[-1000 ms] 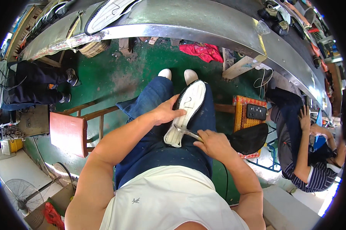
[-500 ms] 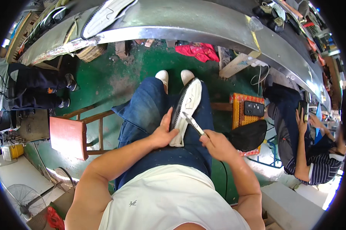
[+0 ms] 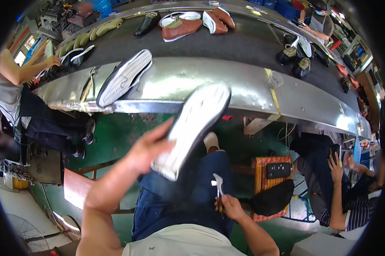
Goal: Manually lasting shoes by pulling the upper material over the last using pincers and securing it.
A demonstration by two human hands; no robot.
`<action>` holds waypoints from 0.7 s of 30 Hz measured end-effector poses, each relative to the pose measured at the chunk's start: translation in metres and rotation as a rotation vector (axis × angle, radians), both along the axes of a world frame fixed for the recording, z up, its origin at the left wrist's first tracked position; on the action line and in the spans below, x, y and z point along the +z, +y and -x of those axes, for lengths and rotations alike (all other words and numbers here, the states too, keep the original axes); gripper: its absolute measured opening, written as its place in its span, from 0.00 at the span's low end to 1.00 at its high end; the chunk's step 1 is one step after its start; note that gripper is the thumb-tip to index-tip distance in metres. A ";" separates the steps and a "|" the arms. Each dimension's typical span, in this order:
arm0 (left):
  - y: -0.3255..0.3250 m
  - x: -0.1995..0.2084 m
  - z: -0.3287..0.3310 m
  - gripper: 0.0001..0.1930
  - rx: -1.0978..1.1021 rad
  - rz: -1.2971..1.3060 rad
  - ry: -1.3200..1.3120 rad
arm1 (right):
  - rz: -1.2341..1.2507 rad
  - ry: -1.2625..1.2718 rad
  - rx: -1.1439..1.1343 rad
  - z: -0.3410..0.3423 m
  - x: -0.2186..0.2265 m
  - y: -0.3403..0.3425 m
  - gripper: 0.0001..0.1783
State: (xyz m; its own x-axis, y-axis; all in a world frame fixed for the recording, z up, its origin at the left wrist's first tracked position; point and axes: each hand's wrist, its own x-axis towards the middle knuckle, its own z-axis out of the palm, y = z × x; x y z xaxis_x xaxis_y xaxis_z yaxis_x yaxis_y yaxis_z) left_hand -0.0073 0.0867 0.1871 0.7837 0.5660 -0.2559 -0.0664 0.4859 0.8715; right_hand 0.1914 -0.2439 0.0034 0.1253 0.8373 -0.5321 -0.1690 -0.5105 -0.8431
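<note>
My left hand [image 3: 147, 147] grips the heel end of a shoe [image 3: 196, 123], raised in front of me with its toe toward the bench. The shoe's white underside faces up, with a dark edge around it. Low over my right thigh, my right hand [image 3: 231, 207] is closed around pliers [image 3: 219, 187] with a silver, hooked head. A small white scrap shows beside their head. A second shoe [image 3: 124, 79] of the same sort lies white side up on the metal bench edge [image 3: 171, 72], ahead and to the left.
Beyond the metal edge runs a dark belt [image 3: 243, 40] bearing brown shoes [image 3: 182, 30] and several black ones. A stool [image 3: 261, 183] at my right carries a phone [image 3: 278, 170] and a black bag [image 3: 273, 198]. Other people work left, right and across the bench.
My left hand has lifted the shoe from my lap up toward the bench. My right hand with the pliers has come away from the shoe and lower. The view has tilted up, showing more bench.
</note>
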 end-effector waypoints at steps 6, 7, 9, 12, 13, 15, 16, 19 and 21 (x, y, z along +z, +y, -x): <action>0.216 0.062 -0.215 0.34 -0.094 -1.272 0.490 | 0.081 0.163 0.004 -0.028 -0.008 0.022 0.31; 0.235 0.057 -0.242 0.33 -0.073 -1.635 0.623 | 0.096 0.213 0.001 -0.031 -0.014 0.024 0.33; 0.255 0.038 -0.282 0.35 -0.148 -2.154 0.992 | 0.093 0.270 -0.037 -0.035 -0.023 0.027 0.34; 0.312 -0.036 -0.295 0.29 -0.180 -2.258 1.018 | 0.108 0.255 -0.032 -0.040 -0.005 0.042 0.35; 0.308 -0.039 -0.293 0.28 -0.148 -2.151 0.994 | 0.115 0.263 -0.027 -0.042 -0.004 0.044 0.35; 0.318 -0.034 -0.271 0.29 -0.201 -2.099 0.819 | 0.140 0.228 -0.067 -0.050 -0.004 0.047 0.35; 0.314 -0.012 -0.258 0.30 -0.241 -2.050 0.622 | 0.144 0.232 -0.064 -0.056 -0.005 0.049 0.35; 0.306 0.052 -0.173 0.40 -0.069 -1.866 1.037 | 0.148 0.229 -0.020 -0.063 -0.005 0.059 0.34; 0.314 0.067 -0.118 0.53 -0.175 -1.553 1.538 | 0.190 0.240 -0.003 -0.064 -0.002 0.065 0.33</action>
